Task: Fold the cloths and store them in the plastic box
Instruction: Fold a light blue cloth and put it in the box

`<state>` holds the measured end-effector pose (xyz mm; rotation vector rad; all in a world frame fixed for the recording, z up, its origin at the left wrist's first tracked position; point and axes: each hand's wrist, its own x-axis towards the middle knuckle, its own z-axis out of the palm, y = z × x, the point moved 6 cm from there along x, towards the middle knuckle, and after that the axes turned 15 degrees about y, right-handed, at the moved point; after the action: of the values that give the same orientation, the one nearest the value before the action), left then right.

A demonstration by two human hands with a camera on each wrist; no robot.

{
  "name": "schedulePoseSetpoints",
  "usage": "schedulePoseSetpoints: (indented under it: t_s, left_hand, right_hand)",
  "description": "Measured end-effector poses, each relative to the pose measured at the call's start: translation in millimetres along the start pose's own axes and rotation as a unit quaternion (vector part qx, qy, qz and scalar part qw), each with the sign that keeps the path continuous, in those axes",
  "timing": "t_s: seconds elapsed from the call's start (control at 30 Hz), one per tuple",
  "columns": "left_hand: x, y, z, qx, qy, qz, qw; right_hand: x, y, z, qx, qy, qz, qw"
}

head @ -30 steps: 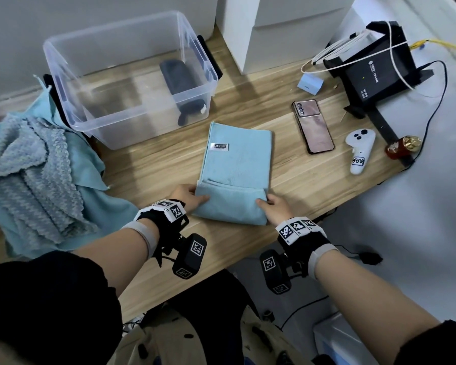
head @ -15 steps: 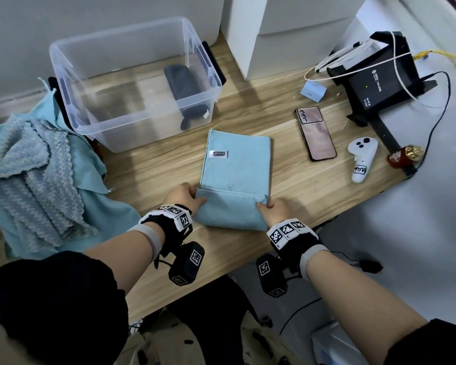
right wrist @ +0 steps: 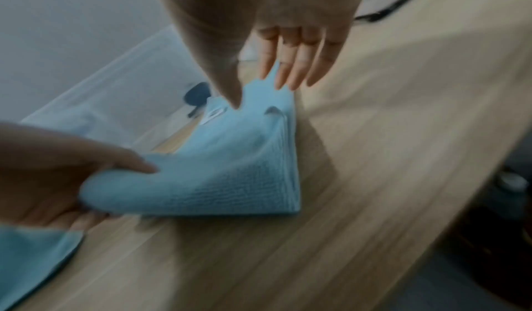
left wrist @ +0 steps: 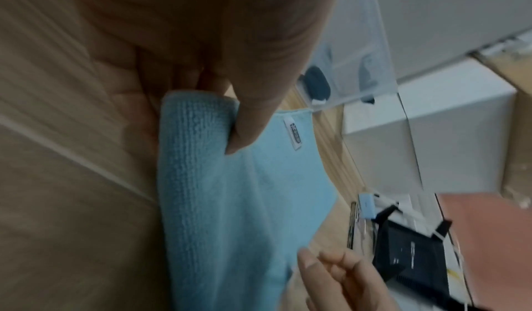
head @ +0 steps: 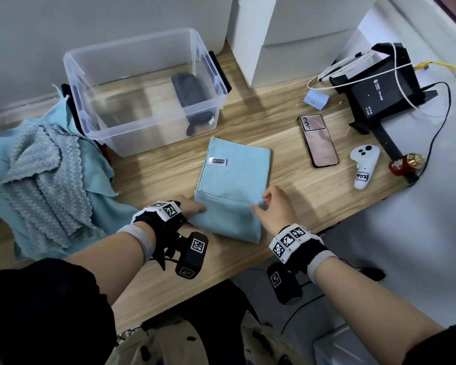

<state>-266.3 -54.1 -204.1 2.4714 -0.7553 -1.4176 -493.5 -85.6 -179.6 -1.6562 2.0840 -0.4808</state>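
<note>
Left hand (head: 188,208) pinched the near left corner of the light blue cloth (head: 234,185), thumb on top of the rolled, ribbed microfibre fold and fingers tucked beneath it, while the right hand (head: 274,206), fingers straight and loosely spread, only touched the fold's right end with its fingertips (right wrist: 283,81). Beyond both hands the cloth lay flat and rectangular on the wood-grain table (head: 287,180), a small white label (head: 219,161) near its far left corner. Farther off, beyond the left hand, stood the clear plastic box (head: 140,85) with a dark rolled cloth (head: 188,88) inside, and to that hand's left sat a heap of blue and grey waffle-textured cloths (head: 42,175).
</note>
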Motion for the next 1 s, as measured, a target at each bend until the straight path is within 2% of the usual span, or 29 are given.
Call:
schedulePoseSetpoints:
  t_s: [0.03, 0.1, 0.17, 0.23, 0.3, 0.4, 0.47, 0.5, 0.57, 0.63, 0.7, 0.73, 0.87, 1.0]
  left_hand:
    - [1, -1, -2, -0.021, -0.001, -0.015, 1.000]
    - [1, 0, -2, -0.071, -0.016, -0.042, 0.996]
    - [0, 4, -4, -0.102, -0.027, -0.061, 0.993]
    - [-4, 11, -3, -0.124, -0.057, -0.067, 0.988]
    - [-6, 15, -3, -0.139, -0.070, -0.055, 0.986]
    - [-8, 17, -8, -0.115, -0.064, -0.049, 0.990]
    - [-1, 17, -17, -0.093, -0.022, -0.035, 0.995]
    - [4, 20, -23, -0.051, 0.010, 0.011, 0.999]
    - [8, 34, -33, 0.016, 0.065, 0.154, 0.986]
    - [-1, 47, -33, -0.018, 0.033, 0.237, 0.971]
    - [-9, 50, -28, -0.011, -0.033, 0.250, 0.968]
    - [-9, 48, -26, 0.021, -0.045, 0.252, 0.967]
    - [9, 34, -22, 0.111, -0.008, 0.252, 0.961]
    - [27, 24, -22, 0.082, 0.012, 0.206, 0.975]
  right_hand:
    - [-4, -13, 2, 0.034, -0.017, -0.049, 0.998]
    - [-19, -38, 13, 0.050, -0.128, -0.118, 0.983]
    - [-36, -51, 28, -0.030, -0.233, -0.171, 0.957]
    - [-45, -57, 41, -0.111, -0.239, -0.223, 0.939]
    - [-44, -58, 44, -0.136, -0.202, -0.238, 0.940]
    - [-38, -59, 43, -0.136, -0.179, -0.231, 0.946]
    - [-32, -59, 39, -0.141, -0.184, -0.228, 0.946]
    - [-28, -60, 36, -0.139, -0.188, -0.223, 0.946]
    - [-18, -58, 34, -0.132, -0.207, -0.206, 0.947]
    - [-10, -58, 34, -0.127, -0.235, -0.190, 0.945]
    - [-1, -58, 36, -0.127, -0.254, -0.171, 0.943]
    - [4, -57, 38, -0.128, -0.261, -0.159, 0.943]
    - [21, -56, 38, -0.063, -0.257, -0.106, 0.958]
    - [37, -38, 31, -0.007, -0.246, -0.025, 0.969]
